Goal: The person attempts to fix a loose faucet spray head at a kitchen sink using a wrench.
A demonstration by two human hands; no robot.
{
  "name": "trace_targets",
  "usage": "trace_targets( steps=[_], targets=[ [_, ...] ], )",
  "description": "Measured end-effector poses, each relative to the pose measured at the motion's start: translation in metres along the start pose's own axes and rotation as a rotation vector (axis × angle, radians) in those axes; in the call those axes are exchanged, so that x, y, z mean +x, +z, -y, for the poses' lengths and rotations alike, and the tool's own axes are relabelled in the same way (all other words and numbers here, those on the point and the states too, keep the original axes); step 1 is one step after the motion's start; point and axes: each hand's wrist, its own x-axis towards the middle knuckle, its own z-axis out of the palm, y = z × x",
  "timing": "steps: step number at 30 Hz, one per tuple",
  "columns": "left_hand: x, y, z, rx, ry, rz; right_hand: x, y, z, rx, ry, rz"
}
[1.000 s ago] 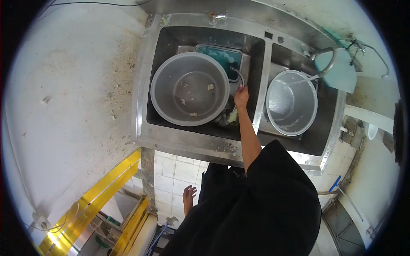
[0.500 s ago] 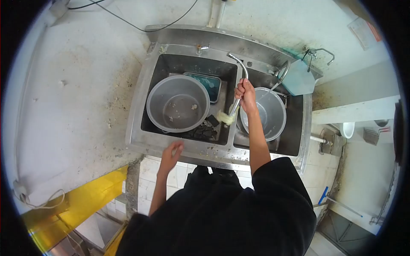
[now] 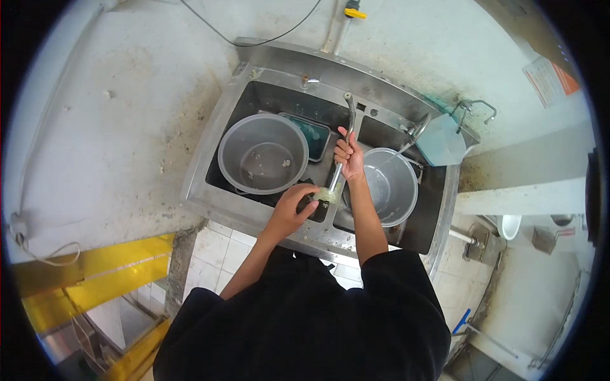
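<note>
My right hand (image 3: 350,156) is wrapped round a curved metal rod (image 3: 351,117), held over the divider between two sink basins. A pale, dough-like clump (image 3: 326,195) clings to the rod's lower end; what lies under it is hidden. My left hand (image 3: 291,206) has its thumb and fingers apart, fingertips right at the clump's left side. Left of my hands, a large grey pot (image 3: 264,150) with pale scraps inside stands in the left basin. Close to my right wrist, a second grey pot (image 3: 389,190) sits in the right basin below a curved faucet (image 3: 419,130).
Behind the left pot lies a green-bottomed tray (image 3: 311,137). A translucent jug (image 3: 438,141) stands at the sink's back right corner. The steel sink rim (image 3: 213,202) runs in front of me, and a yellow panel (image 3: 108,270) is at lower left.
My left hand has risen from the sink's front edge to the clump. My right hand has brought the rod down and left, toward my left hand.
</note>
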Motion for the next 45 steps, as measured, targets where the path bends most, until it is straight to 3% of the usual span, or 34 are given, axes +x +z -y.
trace_targets(
  steps=[4,6,12,15,17,24,26,27,28,30,32,34,36,38,40,43,45],
  targets=[
    [0.022,0.027,0.024,0.077,-0.016,-0.072,0.010,0.002,-0.015,-0.007,-0.007,0.019],
    [0.036,0.036,0.032,-0.141,-0.186,0.078,0.012,0.001,-0.018,0.083,-0.015,0.041],
    [0.069,0.032,0.066,-0.032,-0.138,0.172,0.035,-0.003,-0.006,0.061,-0.069,0.063],
    [0.079,0.028,0.098,-0.354,-0.085,0.235,0.047,-0.016,0.005,0.091,-0.114,0.156],
    [0.081,0.015,0.103,-0.394,-0.132,0.243,0.051,0.003,0.012,0.053,-0.206,0.005],
    [0.102,-0.011,0.122,-0.295,-0.068,0.115,0.063,0.025,0.026,-0.229,-0.441,-0.179],
    [0.095,-0.010,0.129,-0.317,-0.061,0.169,0.066,0.041,0.023,-0.558,-0.624,-0.444],
    [0.094,-0.012,0.129,-0.329,-0.048,0.212,0.066,0.040,0.025,-0.621,-0.664,-0.458],
    [0.092,-0.014,0.129,-0.332,-0.049,0.213,0.066,0.040,0.028,-0.624,-0.664,-0.461],
    [0.092,-0.021,0.130,0.100,0.195,0.315,0.067,0.041,0.033,-0.709,-0.661,-0.558],
    [0.091,-0.019,0.138,0.128,0.192,0.262,0.065,0.041,0.034,-0.729,-0.621,-0.553],
    [0.101,-0.020,0.144,-0.049,-0.004,0.204,0.071,0.052,0.029,-0.877,-0.605,-0.698],
    [0.111,-0.024,0.158,-0.091,-0.028,0.189,0.076,0.056,0.025,-0.968,-0.591,-0.697],
    [0.125,-0.029,0.178,-0.133,-0.048,0.173,0.082,0.052,0.029,-1.298,-0.366,-0.803],
    [0.138,-0.032,0.197,-0.255,-0.128,0.185,0.098,0.042,0.033,-1.392,-0.303,-0.802],
    [0.158,-0.030,0.220,-0.335,-0.130,0.087,0.133,0.028,0.035,-1.806,-0.390,-0.677],
    [0.168,-0.030,0.235,-0.441,-0.219,0.069,0.151,0.031,0.042,-1.423,-0.243,-0.726]
  ],
)
